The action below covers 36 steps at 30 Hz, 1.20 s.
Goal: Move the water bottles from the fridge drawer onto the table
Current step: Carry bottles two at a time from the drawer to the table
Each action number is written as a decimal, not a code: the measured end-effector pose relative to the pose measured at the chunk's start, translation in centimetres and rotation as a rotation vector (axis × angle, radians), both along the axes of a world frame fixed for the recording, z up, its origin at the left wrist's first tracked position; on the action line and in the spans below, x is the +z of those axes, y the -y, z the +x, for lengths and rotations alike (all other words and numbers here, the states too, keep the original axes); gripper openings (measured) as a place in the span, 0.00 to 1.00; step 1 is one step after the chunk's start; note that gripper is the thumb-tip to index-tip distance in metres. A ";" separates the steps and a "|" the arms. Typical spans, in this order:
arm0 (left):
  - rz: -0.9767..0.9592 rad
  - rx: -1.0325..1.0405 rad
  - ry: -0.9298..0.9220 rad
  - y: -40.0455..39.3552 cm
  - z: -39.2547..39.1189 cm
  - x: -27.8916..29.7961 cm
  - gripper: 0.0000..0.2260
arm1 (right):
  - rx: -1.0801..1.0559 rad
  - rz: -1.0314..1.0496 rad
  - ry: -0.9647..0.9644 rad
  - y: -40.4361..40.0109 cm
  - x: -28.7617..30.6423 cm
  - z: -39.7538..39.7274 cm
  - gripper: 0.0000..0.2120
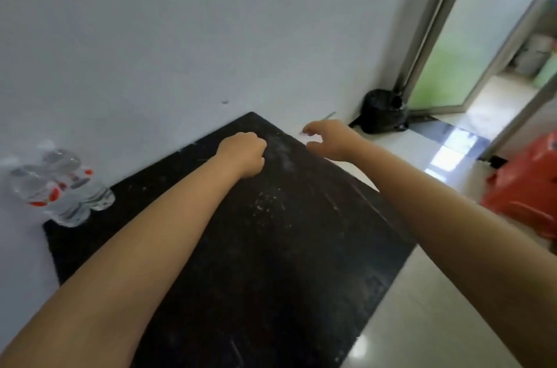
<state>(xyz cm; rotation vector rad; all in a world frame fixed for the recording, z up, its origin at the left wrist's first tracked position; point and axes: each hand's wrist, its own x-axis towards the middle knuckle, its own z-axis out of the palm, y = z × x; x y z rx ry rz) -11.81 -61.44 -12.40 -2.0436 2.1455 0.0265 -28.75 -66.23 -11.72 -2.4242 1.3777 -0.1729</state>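
Observation:
Two or three clear water bottles [60, 186] with red-and-white labels stand close together at the far left corner of the black table [271, 247], against the white wall. My left hand [244, 155] hovers over the far part of the table with its fingers curled into a fist and nothing in it. My right hand [328, 138] reaches past the table's right edge, fingers spread and curved, empty. Neither hand is near the bottles. The fridge drawer is out of view.
A white wall runs behind the table. A black bag [382, 111] sits on the floor in the corner by a glass door frame [431, 45]. An orange plastic object [527, 186] stands on the tiled floor at right.

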 end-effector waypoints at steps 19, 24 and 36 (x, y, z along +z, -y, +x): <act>0.042 -0.808 -0.151 -11.3 -69.4 0.3 0.12 | -0.996 -0.064 0.049 -29.7 1.3 -63.0 0.18; 0.069 -0.923 -0.124 -12.2 -81.0 0.6 0.12 | -1.138 -0.044 0.088 -32.7 0.9 -74.0 0.18; 0.062 -0.993 -0.157 -7.1 -106.4 1.5 0.10 | -1.267 -0.058 0.065 -30.8 3.2 -98.6 0.17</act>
